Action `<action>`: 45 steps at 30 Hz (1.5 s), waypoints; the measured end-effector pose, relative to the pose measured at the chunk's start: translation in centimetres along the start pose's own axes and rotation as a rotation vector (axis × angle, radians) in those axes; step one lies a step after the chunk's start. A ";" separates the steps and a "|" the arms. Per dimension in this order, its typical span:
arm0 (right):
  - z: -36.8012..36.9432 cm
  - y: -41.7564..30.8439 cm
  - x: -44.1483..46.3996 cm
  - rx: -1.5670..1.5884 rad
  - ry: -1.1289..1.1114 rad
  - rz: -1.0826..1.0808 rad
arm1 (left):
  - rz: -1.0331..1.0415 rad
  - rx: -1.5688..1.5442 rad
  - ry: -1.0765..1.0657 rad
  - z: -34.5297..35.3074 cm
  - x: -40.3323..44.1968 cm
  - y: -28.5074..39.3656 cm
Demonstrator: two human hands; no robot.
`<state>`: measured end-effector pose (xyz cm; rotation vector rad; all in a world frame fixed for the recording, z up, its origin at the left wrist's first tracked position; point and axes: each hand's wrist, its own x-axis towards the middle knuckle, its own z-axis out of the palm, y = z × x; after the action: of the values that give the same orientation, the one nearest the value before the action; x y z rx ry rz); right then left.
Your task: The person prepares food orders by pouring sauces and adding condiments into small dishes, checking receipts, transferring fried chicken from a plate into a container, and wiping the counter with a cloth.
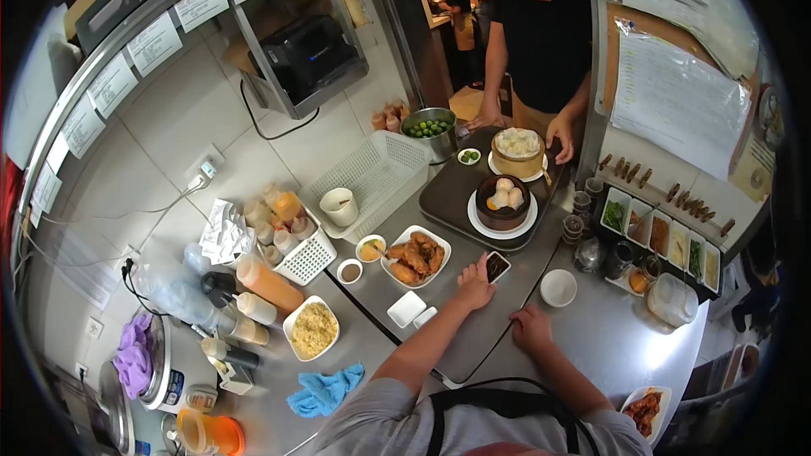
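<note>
My left hand [476, 284] rests palm down over the steel counter, fingers stretched out. Its near edge meets the left side of a small white dish [498, 267] with dark contents. My right hand [530, 328] lies closed on the counter, with nothing visible in it. A white bowl [558, 288] stands just beyond it. Left of my left hand are a white dish of fried chicken pieces [417, 257] and a small square white dish [406, 309]. Beside the chicken sit a cup of yellow sauce [371, 248] and a cup of brown sauce [349, 271].
Across the counter, a person's hands [560, 137] are at a dark tray [448, 198] bearing a bamboo steamer [518, 145] and a dark bowl of dumplings [503, 203]. Rice [313, 329], a blue cloth [325, 390] and sauce bottles [269, 285] stand left. Garnish containers [663, 236] line the right.
</note>
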<state>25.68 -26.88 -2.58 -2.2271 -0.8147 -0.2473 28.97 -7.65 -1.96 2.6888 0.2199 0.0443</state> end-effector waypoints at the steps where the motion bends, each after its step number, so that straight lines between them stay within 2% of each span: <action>1: -0.1 -0.1 -0.1 0.004 -0.030 0.037 | 0.005 0.008 0.003 0.2 0.2 -0.1; 7: 0.2 0.2 0.0 0.043 -0.027 0.060 | 0.000 0.012 -0.103 -1.9 0.0 0.1; 10: -0.3 -0.3 0.1 0.045 0.012 0.053 | 0.167 -0.061 -0.261 -7.4 0.1 -0.5; 12: 0.0 -0.1 0.3 0.064 0.033 0.052 | 0.247 -0.247 -0.062 -19.6 1.1 1.8; 13: 0.2 0.2 0.2 0.081 0.034 0.049 | 0.216 -0.309 0.058 -24.6 3.4 1.4; 14: 0.3 0.2 0.0 0.100 0.030 0.048 | 0.028 -0.171 0.227 -31.7 2.7 4.4; 15: 0.3 0.2 0.2 0.093 0.031 0.053 | 0.302 -0.131 0.601 -34.8 7.0 1.0; 16: 0.2 0.0 0.2 0.087 0.034 0.059 | 0.561 0.062 0.905 -40.3 10.3 0.0; 17: 0.1 -0.2 0.2 0.081 0.039 0.066 | 0.546 -0.451 0.809 -44.9 12.4 -0.2; 18: 0.0 -0.3 0.2 0.082 0.040 0.075 | 0.454 -0.539 0.977 -48.4 12.2 1.6; 20: 0.0 -0.3 0.3 0.086 0.043 0.088 | 0.291 -0.553 1.148 -55.5 14.6 -0.1; 22: 0.0 -0.3 0.4 0.079 0.036 0.097 | 0.132 -0.707 1.319 -58.6 16.3 -0.8; 25: 0.1 -0.1 0.2 0.063 0.041 0.116 | 0.029 -0.885 1.249 -59.6 17.1 1.1; 28: -0.2 -0.3 0.5 0.071 0.038 0.146 | 0.059 -0.932 1.227 -57.9 14.9 4.6; 29: -0.4 -0.5 0.5 0.077 0.024 0.159 | 0.128 -0.583 1.207 -61.0 19.5 0.1; 32: -0.4 -0.7 0.3 0.097 0.051 0.138 | 0.216 -0.772 1.213 -57.7 17.0 2.0; 34: -0.3 -0.6 0.3 0.068 0.037 0.108 | 0.265 -0.698 1.183 -54.2 15.3 2.3; 36: -0.2 -0.4 0.2 0.061 0.045 0.094 | 0.270 -0.370 1.203 -50.9 14.4 0.4; 38: -0.1 -0.3 0.1 0.076 0.062 0.093 | 0.299 -0.352 1.027 -47.0 11.0 -0.8; 40: 0.2 -0.1 -0.1 0.061 0.056 0.116 | 0.389 -0.179 1.020 -44.3 9.3 -4.7; 43: 0.4 -0.3 0.0 0.061 0.063 0.112 | 0.165 -0.329 0.846 -42.7 4.4 -9.2; 45: 0.6 -0.2 -0.2 0.057 0.053 0.072 | -0.018 -0.119 0.846 -42.5 1.3 -13.1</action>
<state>25.36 -26.48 -3.01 -2.1826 -0.7031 -0.2446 25.47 22.32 30.73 2.3874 0.4695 1.1489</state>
